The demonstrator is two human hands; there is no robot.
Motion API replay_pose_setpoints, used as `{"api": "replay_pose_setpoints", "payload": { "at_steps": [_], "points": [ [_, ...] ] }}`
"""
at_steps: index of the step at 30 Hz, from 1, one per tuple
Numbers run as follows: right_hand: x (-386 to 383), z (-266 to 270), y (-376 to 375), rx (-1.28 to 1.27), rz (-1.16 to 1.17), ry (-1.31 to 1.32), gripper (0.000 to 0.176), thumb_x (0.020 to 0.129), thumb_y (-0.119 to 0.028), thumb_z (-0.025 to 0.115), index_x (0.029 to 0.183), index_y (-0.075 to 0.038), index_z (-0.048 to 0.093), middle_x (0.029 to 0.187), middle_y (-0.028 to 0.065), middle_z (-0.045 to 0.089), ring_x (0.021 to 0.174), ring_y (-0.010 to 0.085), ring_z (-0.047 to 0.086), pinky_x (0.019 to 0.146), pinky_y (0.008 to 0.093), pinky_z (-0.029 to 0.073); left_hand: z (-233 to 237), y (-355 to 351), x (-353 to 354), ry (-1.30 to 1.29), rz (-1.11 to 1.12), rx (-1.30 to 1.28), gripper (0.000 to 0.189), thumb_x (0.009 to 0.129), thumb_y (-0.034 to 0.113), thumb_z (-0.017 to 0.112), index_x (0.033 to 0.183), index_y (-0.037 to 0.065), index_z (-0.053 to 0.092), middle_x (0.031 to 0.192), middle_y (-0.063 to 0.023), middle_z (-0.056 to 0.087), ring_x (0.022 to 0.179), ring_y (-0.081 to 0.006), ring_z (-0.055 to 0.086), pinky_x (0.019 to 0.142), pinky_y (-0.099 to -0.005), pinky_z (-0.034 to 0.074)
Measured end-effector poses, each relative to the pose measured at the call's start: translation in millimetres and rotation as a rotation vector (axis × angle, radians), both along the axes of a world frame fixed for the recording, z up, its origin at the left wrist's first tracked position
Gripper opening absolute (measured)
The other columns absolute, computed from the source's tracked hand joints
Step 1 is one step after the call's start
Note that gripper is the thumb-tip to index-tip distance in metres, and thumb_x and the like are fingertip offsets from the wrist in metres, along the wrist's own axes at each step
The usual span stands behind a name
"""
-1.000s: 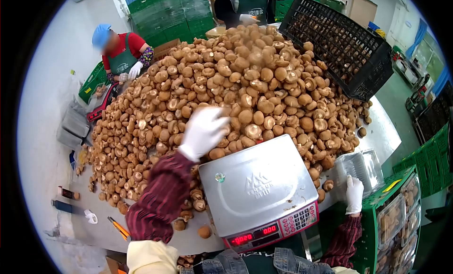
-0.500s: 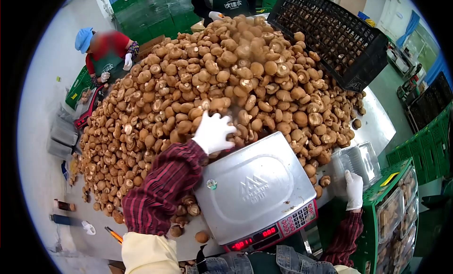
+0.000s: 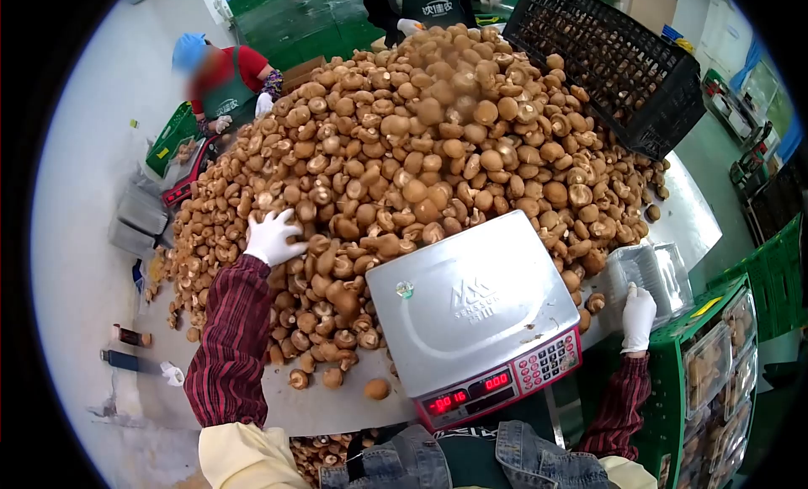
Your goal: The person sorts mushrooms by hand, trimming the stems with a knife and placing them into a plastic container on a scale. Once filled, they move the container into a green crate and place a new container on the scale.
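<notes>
My left hand, in a white glove, reaches onto the near left slope of a big heap of brown shiitake mushrooms. Its fingers are spread over the mushrooms, holding none that I can see. On the right, my gloved right hand is at the near edge of the stacked clear plastic trays. Its fingers are closed on that edge, partly hidden. Between my hands stands a digital scale with a silver platform and red lit digits.
A green crate with packed trays stands right. A black crate of mushrooms leans behind the heap. Two co-workers stand across the table, one in a blue hat. A red scale and more clear trays are far left.
My left hand has moved left, away from the scale, and mushrooms now lie lower between it and the scale. My right hand stays by the trays. The view has shifted slightly.
</notes>
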State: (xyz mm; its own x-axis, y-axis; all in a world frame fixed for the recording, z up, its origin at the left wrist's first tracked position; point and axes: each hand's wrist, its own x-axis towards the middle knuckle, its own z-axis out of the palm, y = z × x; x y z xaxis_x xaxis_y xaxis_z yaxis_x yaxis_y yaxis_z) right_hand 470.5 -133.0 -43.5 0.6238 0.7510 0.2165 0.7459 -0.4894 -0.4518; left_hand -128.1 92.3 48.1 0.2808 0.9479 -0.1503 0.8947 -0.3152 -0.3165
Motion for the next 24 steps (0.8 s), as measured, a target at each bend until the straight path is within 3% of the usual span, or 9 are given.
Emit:
{"api": "replay_pose_setpoints", "payload": {
  "at_steps": [2, 3, 5, 6, 8, 10, 13, 19, 24],
  "points": [
    [4.2, -8.8, 0.2, 0.066, -0.015, -0.002, 0.033, 0.093, -0.020, 0.047, 0.080, 0.005, 0.063, 0.080, 0.0251, 0.061, 0.076, 0.0417, 0.057, 0.069, 0.0454, 0.044, 2.2, -4.2, -7.6, 0.009, 0.049, 0.016, 0.047, 0.071, 0.042, 0.069, 0.115, 0.028, 0.064, 0.144, -0.0066, 0.036, 0.129, -0.0310, 0.035, 0.102, -0.0672, 0.022],
    [3.1, -8.2, 0.8, 0.074, -0.017, 0.000, 0.033, 0.093, -0.020, 0.047, 0.080, 0.005, 0.063, 0.080, 0.0251, 0.061, 0.076, 0.0417, 0.057, 0.069, 0.0454, 0.044, -1.2, -3.7, 2.0, -0.087, -0.062, 0.159, 0.039, 0.074, 0.032, 0.068, 0.112, 0.023, 0.065, 0.139, -0.0076, 0.042, 0.127, -0.0305, 0.038, 0.101, -0.0662, 0.023],
    [2.1, -5.6, 0.5, 0.034, -0.016, -0.085, 0.032, 0.093, -0.020, 0.048, 0.078, 0.005, 0.062, 0.079, 0.0252, 0.060, 0.076, 0.0419, 0.057, 0.069, 0.0458, 0.044, -8.9, 7.2, 51.2, -0.372, -0.357, 0.380, 0.032, 0.074, 0.020, 0.066, 0.106, 0.015, 0.066, 0.126, -0.0094, 0.054, 0.116, -0.0298, 0.049, 0.097, -0.0551, 0.036],
    [3.3, -6.9, 0.2, 0.034, -0.015, -0.089, 0.032, 0.093, -0.020, 0.048, 0.078, 0.005, 0.062, 0.079, 0.0252, 0.060, 0.076, 0.0419, 0.057, 0.069, 0.0458, 0.044, -6.4, 10.6, 93.3, -0.627, -0.579, 0.399, 0.022, 0.074, 0.013, 0.064, 0.095, 0.008, 0.064, 0.105, -0.0097, 0.061, 0.098, -0.0294, 0.058, 0.082, -0.0419, 0.047],
    [7.0, -10.2, 0.7, 0.046, -0.009, -0.129, 0.032, 0.093, -0.020, 0.048, 0.077, 0.005, 0.061, 0.078, 0.0250, 0.059, 0.075, 0.0422, 0.057, 0.068, 0.0465, 0.044, -10.7, 15.2, 170.1, -0.720, -0.798, 0.132, 0.021, 0.076, 0.014, 0.064, 0.096, 0.006, 0.062, 0.095, -0.0102, 0.060, 0.087, -0.0296, 0.058, 0.076, -0.0383, 0.047],
    [4.2, -5.3, 0.6, 0.055, -0.014, -0.127, 0.033, 0.093, -0.020, 0.048, 0.075, 0.005, 0.060, 0.077, 0.0249, 0.059, 0.074, 0.0424, 0.056, 0.067, 0.0468, 0.043, -38.6, 27.6, 225.9, -0.513, -0.861, 0.034, 0.032, 0.077, 0.025, 0.065, 0.105, 0.010, 0.061, 0.111, -0.0088, 0.057, 0.107, -0.0276, 0.052, 0.093, -0.0429, 0.040],
    [5.7, -5.2, 1.2, 0.056, -0.018, -0.115, 0.034, 0.093, -0.020, 0.049, 0.073, 0.005, 0.058, 0.075, 0.0249, 0.057, 0.073, 0.0426, 0.055, 0.066, 0.0473, 0.042, -71.8, 34.0, 238.1, -0.424, -0.744, 0.201, 0.037, 0.076, 0.033, 0.065, 0.112, 0.022, 0.062, 0.120, -0.0121, 0.052, 0.118, -0.0299, 0.045, 0.104, -0.0502, 0.030],
    [10.1, -8.8, -1.1, 0.074, -0.018, -0.096, 0.036, 0.093, -0.024, 0.050, 0.074, 0.006, 0.057, 0.073, 0.0257, 0.056, 0.070, 0.0430, 0.053, 0.063, 0.0468, 0.040, -66.6, 20.4, 187.8, -0.217, -0.555, -0.039, 0.030, 0.068, 0.035, 0.068, 0.096, 0.025, 0.067, 0.093, -0.0026, 0.056, 0.108, -0.0246, 0.048, 0.089, -0.0480, 0.036],
    [13.7, -15.0, -1.7, 0.076, 0.012, -0.125, 0.038, 0.094, -0.025, 0.049, 0.076, 0.006, 0.060, 0.074, 0.0259, 0.058, 0.072, 0.0427, 0.055, 0.064, 0.0458, 0.042, -64.9, 6.7, 152.3, -0.254, -0.518, -0.021, 0.027, 0.068, 0.036, 0.066, 0.093, 0.025, 0.068, 0.093, -0.0041, 0.057, 0.107, -0.0233, 0.049, 0.086, -0.0508, 0.039]
  ]
}}
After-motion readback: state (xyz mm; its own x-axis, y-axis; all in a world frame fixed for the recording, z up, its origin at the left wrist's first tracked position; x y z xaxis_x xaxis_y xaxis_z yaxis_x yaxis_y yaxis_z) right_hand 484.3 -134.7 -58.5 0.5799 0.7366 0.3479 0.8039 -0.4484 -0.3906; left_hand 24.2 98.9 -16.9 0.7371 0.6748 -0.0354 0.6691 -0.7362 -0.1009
